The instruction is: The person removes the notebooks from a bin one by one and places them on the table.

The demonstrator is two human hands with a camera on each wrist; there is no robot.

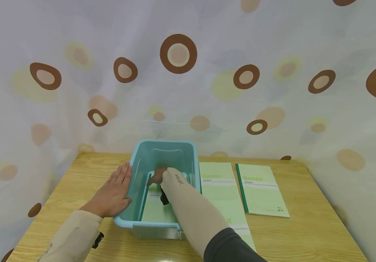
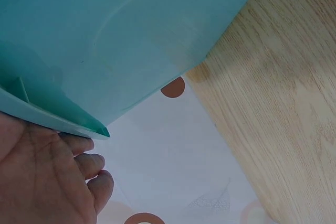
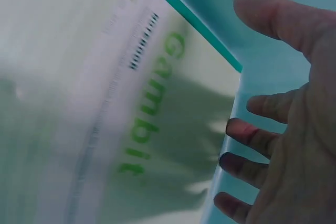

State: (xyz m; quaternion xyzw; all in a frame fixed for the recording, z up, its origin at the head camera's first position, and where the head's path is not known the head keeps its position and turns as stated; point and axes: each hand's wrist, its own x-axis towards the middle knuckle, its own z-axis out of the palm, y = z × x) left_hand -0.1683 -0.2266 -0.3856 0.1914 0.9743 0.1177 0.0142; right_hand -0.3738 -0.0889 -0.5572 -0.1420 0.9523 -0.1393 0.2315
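A light blue plastic bin (image 1: 166,142) stands on the table, with a pale green Gambit notebook (image 1: 156,209) lying flat inside it. My left hand (image 1: 113,193) rests along the bin's left rim, fingers straight; the left wrist view shows the palm side of that hand (image 2: 47,177) against the rim's outside. Down inside the bin is my right hand (image 1: 156,176), partly hidden by its own sleeve. Seen from the right wrist, this hand (image 3: 299,108) has its thumb and fingers spread, fingertips close by the end edge of the notebook (image 3: 142,103) with a green spine.
Right of the bin, pale green Gambit notebooks (image 1: 219,191) lie one below the other, partly covered by my right arm. Another notebook (image 1: 263,191) with a green spine lies further right. The wooden table (image 1: 309,218) meets a patterned cloth (image 1: 207,91) behind.
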